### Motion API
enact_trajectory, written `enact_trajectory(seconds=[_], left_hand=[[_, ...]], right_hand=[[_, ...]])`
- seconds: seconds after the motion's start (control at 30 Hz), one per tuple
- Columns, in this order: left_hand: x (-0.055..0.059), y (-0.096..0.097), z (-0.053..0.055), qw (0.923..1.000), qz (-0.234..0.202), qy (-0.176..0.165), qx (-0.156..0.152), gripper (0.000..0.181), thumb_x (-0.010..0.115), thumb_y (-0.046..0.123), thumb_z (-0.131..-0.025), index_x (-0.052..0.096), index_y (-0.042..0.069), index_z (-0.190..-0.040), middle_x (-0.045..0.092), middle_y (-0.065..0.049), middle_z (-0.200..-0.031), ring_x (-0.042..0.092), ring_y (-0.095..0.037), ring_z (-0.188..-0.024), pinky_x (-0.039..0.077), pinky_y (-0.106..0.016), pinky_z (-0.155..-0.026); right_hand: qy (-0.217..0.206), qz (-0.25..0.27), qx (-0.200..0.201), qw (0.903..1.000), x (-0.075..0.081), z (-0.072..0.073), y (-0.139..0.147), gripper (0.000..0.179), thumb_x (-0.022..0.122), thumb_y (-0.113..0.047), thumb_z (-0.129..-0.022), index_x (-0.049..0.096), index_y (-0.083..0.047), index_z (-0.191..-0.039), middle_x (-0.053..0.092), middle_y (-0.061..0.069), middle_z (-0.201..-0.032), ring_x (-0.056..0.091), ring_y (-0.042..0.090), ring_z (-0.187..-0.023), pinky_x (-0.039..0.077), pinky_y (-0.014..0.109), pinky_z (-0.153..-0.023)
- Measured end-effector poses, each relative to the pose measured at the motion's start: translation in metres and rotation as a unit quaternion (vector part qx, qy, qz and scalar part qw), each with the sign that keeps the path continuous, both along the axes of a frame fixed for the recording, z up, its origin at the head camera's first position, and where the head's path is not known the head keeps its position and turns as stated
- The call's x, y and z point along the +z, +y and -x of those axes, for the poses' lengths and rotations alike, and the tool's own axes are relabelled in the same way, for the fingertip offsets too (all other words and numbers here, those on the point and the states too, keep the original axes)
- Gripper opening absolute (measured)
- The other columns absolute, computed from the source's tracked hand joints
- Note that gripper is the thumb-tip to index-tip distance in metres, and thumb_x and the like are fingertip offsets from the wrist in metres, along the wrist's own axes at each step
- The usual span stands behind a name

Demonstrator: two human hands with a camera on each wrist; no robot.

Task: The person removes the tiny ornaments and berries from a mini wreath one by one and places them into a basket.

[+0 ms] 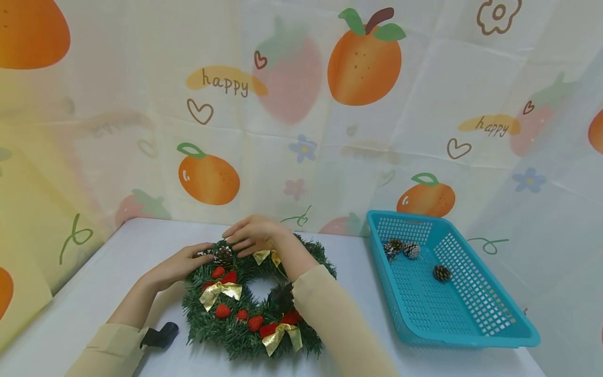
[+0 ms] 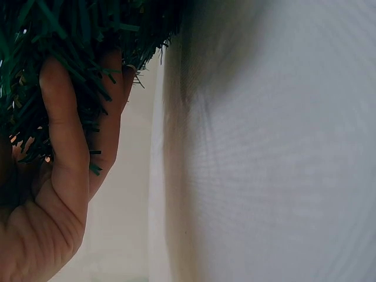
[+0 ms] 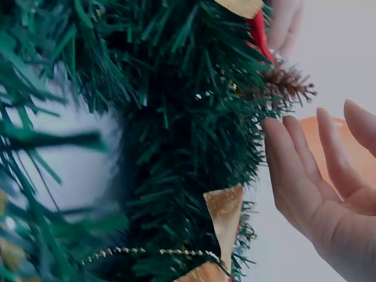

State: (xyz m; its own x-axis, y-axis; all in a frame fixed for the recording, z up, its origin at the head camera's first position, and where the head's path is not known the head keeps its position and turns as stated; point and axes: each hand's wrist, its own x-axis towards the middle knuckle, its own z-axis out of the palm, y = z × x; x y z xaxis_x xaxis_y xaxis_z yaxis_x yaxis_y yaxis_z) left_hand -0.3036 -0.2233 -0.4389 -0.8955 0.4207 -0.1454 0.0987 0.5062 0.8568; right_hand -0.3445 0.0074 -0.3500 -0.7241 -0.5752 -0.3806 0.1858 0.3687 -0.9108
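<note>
Left hand [image 1: 176, 267] grips green bristly ring-shaped wreath [image 1: 200, 319], left on white tabletop [image 1: 349, 262]; right hand [image 1: 261, 236] wide, beside brown scaly pinecone [image 1: 223, 256], wreath's far left. Probably settling pinecone; next needs steady left hold.

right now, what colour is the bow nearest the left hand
Gold and red; the bow shows best in the head view.

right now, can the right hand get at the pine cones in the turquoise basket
Probably yes: the right hand, at the wreath, appears to hold nothing, and the open-topped turquoise basket stands on that side with nothing covering the pine cones.
</note>
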Motion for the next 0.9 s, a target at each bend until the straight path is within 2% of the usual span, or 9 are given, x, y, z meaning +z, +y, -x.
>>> enact_trajectory(seconds=[0.23,0.43,0.6,0.9], left_hand=[[0.0015,0.0006,-0.0004,1.0000,-0.007,-0.002,-0.002,0.065,0.046,0.038,-0.105,0.029,0.001,-0.154,0.024,-0.033,-0.158,0.020,-0.059,-0.144,0.044,-0.071,-0.095],[0.0005,0.0003,-0.0001,1.0000,0.001,-0.003,0.003,0.067,0.046,0.037,-0.105,0.026,-0.002,-0.155,0.023,-0.035,-0.158,0.020,-0.060,-0.143,0.045,-0.071,-0.094],[0.0004,0.0006,-0.0002,1.0000,0.002,-0.006,0.004,0.067,0.046,0.038,-0.105,0.025,-0.002,-0.155,0.023,-0.035,-0.158,0.020,-0.060,-0.143,0.045,-0.071,-0.094],[0.0006,0.0004,-0.0008,1.0000,0.007,-0.003,0.003,0.070,0.046,0.040,-0.104,0.024,-0.002,-0.155,0.020,-0.036,-0.158,0.019,-0.061,-0.143,0.044,-0.071,-0.096]], right_hand=[[-0.007,-0.020,0.006,0.9997,-0.0094,-0.0021,-0.0059,0.030,0.065,-0.004,-0.093,0.068,-0.003,-0.124,0.068,0.008,-0.114,0.065,0.021,-0.096,0.059,0.042,-0.090],[0.000,-0.040,0.016,0.9991,-0.0101,-0.0049,-0.0070,0.033,0.068,-0.005,-0.092,0.068,-0.005,-0.125,0.065,0.003,-0.102,0.063,0.020,-0.091,0.059,0.041,-0.089],[0.006,-0.049,0.021,0.9986,-0.0093,-0.0051,-0.0068,0.033,0.066,-0.004,-0.092,0.067,-0.005,-0.125,0.065,0.004,-0.102,0.062,0.020,-0.089,0.060,0.040,-0.087],[0.011,-0.056,0.021,0.9981,-0.0105,-0.0058,-0.0066,0.032,0.066,-0.004,-0.093,0.067,-0.004,-0.124,0.065,0.006,-0.111,0.062,0.020,-0.095,0.060,0.039,-0.085]])
